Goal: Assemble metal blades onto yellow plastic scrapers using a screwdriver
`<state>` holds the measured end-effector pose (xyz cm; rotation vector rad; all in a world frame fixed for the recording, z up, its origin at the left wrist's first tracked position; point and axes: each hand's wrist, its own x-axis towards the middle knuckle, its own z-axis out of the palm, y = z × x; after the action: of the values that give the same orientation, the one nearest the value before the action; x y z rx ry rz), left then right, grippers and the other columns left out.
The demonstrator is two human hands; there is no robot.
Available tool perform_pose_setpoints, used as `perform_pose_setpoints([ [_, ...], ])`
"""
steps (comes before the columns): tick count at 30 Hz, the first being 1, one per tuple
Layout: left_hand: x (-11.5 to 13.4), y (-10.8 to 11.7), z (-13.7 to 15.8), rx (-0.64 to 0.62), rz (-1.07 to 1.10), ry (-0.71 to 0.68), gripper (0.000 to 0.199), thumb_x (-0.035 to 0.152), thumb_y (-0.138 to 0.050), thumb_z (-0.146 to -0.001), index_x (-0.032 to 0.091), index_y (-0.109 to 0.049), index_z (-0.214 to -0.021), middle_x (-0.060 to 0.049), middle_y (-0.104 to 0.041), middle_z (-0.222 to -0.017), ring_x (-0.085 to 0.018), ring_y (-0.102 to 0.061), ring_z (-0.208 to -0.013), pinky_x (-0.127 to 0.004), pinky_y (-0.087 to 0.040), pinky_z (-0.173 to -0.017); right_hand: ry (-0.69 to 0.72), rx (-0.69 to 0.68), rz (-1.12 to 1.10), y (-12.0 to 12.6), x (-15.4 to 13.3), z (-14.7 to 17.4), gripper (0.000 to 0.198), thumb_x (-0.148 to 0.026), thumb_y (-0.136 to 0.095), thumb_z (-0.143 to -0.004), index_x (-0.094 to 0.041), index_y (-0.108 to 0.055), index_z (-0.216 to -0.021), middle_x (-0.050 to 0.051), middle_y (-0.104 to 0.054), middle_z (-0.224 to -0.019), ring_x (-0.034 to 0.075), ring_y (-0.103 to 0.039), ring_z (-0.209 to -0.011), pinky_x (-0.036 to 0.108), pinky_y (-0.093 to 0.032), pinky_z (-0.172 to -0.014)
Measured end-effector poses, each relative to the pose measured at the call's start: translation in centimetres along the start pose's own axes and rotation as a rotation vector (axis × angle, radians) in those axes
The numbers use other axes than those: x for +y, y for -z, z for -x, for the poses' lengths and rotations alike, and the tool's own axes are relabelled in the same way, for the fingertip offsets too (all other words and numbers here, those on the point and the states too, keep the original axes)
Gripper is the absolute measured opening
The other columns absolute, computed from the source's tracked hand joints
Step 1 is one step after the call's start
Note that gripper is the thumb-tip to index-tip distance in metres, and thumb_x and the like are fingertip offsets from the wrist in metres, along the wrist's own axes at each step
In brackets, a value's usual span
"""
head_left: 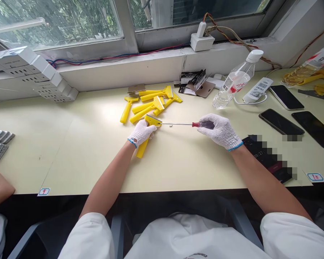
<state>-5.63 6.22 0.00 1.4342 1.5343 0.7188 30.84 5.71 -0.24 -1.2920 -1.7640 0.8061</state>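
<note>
Gloved in white knit, my left hand (142, 132) is closed around a yellow scraper (143, 147), whose blade head points away from me and whose handle slants toward me. My right hand (218, 130), also gloved, grips a screwdriver (196, 124) with a red and dark handle. Its long shaft lies level and the tip meets the scraper's head. Just below the shaft, tiny metal pieces (171, 126), perhaps screws, rest on the table. Behind my left hand lies a loose pile of several yellow scrapers (151, 106).
A water bottle (233, 81), a power strip (257, 90) and several phones (281, 121) occupy the right side. Black card packaging (196, 84) lies by the wall. White boxes (35, 73) are stacked at the back left. Another person's arm (0, 185) rests at the left edge.
</note>
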Motion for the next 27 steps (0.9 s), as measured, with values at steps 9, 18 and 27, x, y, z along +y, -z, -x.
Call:
perform_pose_setpoints([
  [9, 0.4, 0.0, 0.1, 0.004, -0.005, 0.004, 0.022, 0.033, -0.074, -0.081, 0.023, -0.058, -0.069, -0.004, -0.069, -0.063, -0.018, -0.062, -0.054, -0.033, -0.050, -0.058, 0.035, 0.000, 0.025, 0.0, -0.3, 0.0, 0.033, -0.046, -0.087, -0.079, -0.022, -0.077, -0.101, 0.007, -0.082, -0.101, 0.026, -0.081, -0.091, 0.042, -0.072, -0.093],
  [18, 1.1, -0.1, 0.6, -0.033, -0.121, 0.004, 0.031, 0.035, -0.069, -0.088, 0.025, -0.053, -0.063, -0.005, -0.062, -0.054, -0.021, -0.058, -0.050, -0.036, -0.046, -0.057, 0.223, 0.011, 0.212, 0.6, -1.3, 0.7, 0.026, -0.048, -0.076, -0.096, -0.024, -0.073, -0.106, 0.007, -0.078, -0.104, 0.022, -0.076, -0.089, 0.040, -0.068, -0.087],
  [27, 1.4, -1.1, 0.8, 0.067, -0.321, -0.077, 0.025, 0.030, -0.068, -0.093, 0.026, -0.052, -0.073, -0.003, -0.061, -0.061, -0.023, -0.064, -0.064, -0.034, -0.046, -0.062, -0.056, 0.047, 0.100, 0.4, -1.6, 0.9, 0.040, -0.052, -0.084, -0.088, -0.019, -0.075, -0.109, 0.009, -0.079, -0.104, 0.022, -0.076, -0.089, 0.036, -0.064, -0.085],
])
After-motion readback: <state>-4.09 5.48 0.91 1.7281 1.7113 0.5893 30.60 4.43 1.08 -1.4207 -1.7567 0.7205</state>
